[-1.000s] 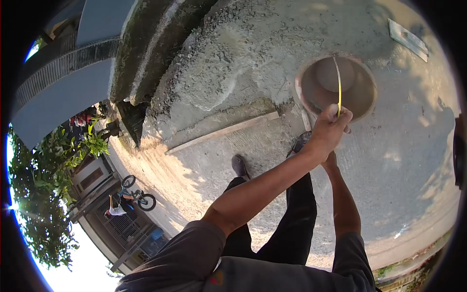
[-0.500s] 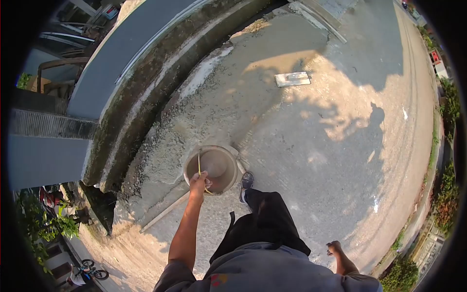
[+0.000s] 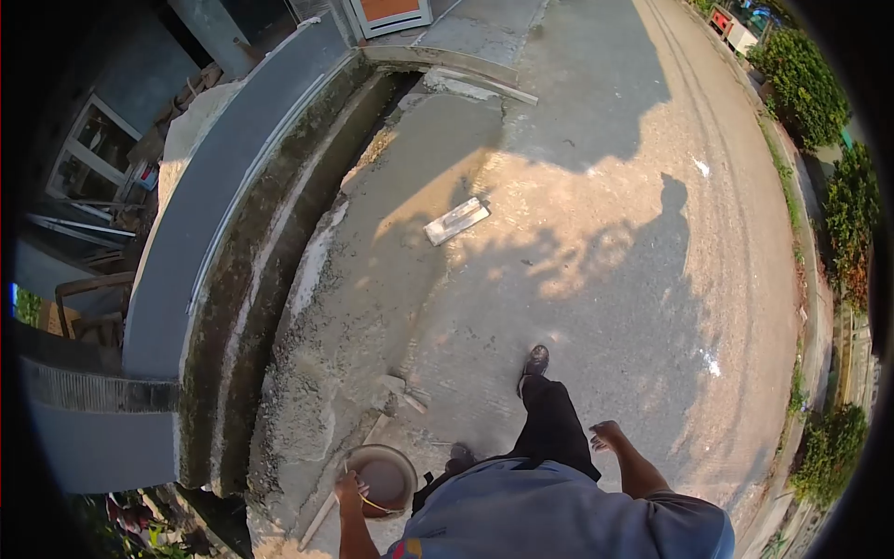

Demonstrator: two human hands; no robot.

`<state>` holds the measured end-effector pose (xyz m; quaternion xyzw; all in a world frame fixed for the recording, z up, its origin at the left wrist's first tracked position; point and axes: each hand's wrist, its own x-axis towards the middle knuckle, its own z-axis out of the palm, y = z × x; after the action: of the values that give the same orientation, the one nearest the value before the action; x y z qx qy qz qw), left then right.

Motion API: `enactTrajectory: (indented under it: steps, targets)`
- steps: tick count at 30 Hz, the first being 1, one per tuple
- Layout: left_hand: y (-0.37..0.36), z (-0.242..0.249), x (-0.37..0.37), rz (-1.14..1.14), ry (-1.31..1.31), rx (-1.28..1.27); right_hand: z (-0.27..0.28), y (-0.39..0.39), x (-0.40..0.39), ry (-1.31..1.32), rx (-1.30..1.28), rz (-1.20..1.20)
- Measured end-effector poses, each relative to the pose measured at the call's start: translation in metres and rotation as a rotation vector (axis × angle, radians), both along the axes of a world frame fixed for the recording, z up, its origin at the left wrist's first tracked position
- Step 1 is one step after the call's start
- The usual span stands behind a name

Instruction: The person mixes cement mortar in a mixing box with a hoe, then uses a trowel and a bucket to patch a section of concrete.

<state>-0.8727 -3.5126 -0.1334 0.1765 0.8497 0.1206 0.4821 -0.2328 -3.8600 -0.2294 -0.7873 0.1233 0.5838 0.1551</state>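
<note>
My left hand [image 3: 351,488] is closed on the thin yellowish handle of a round bucket [image 3: 411,469], low and left of my body. The bucket's inside looks brownish, and its contents are hard to make out. My right hand [image 3: 607,435] hangs out at my right side over the pavement, its fingers loosely curled with no object seen in them. A rectangular float [image 3: 457,221] lies on the ground ahead, at the edge of the smoother grey strip of mortar [image 3: 410,177].
An open drain channel [image 3: 270,279] curves along the left, beside a grey wall top [image 3: 172,242]. A small trowel-like tool [image 3: 406,391] lies above the bucket, and a long wooden strip [image 3: 318,522] beside it. Boards [image 3: 447,65] cross the drain's far end. Bushes [image 3: 801,84] line the right.
I have stepped forward, with one foot now farther ahead. The view has turned, and the bucket in my left hand sits lower in the frame. The float appears farther left and tilted.
</note>
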Motion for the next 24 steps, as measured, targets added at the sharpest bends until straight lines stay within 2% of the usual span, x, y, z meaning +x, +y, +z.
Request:
enactTrajectory:
  steps: [3, 5, 7, 9, 11, 12, 14, 15, 17, 19, 21, 24]
  targets:
    - [0.006, 0.004, 0.059, -0.030, 0.047, -0.108, 0.001, -0.001, 0.078, -0.044, 0.041, -0.108]
    - [0.014, -0.012, 0.073, -0.041, -0.132, -0.154, 0.017, 0.010, 0.144, -0.084, 0.040, -0.118]
    - [0.021, 0.004, 0.133, 0.013, -0.205, -0.055, 0.030, 0.032, 0.208, -0.115, 0.042, -0.073]
    - [0.044, 0.028, 0.210, -0.014, -0.057, -0.052, 0.051, 0.071, 0.273, -0.178, 0.132, -0.028]
    - [0.067, 0.011, 0.244, -0.058, -0.184, -0.026, 0.062, 0.111, 0.335, -0.199, 0.352, -0.100]
    - [0.077, 0.011, 0.271, -0.089, -0.188, -0.023, 0.073, 0.137, 0.363, -0.239, 0.365, -0.137]
    - [0.107, 0.001, 0.320, -0.148, -0.228, -0.049, 0.090, 0.179, 0.417, -0.294, 0.473, -0.084]
    - [0.123, 0.011, 0.364, -0.171, -0.130, -0.075, 0.093, 0.194, 0.439, -0.314, 0.494, -0.046]
    - [0.154, -0.011, 0.413, -0.177, -0.190, -0.034, 0.095, 0.225, 0.495, -0.362, 0.547, 0.037]
    - [0.188, -0.021, 0.479, -0.193, -0.176, -0.012, 0.090, 0.233, 0.545, -0.353, 0.513, 0.042]
    - [0.220, -0.012, 0.562, -0.239, -0.112, 0.010, 0.078, 0.240, 0.597, -0.343, 0.472, -0.008]
    - [0.274, -0.022, 0.680, -0.266, -0.114, 0.026, 0.063, 0.208, 0.662, -0.275, 0.242, -0.155]
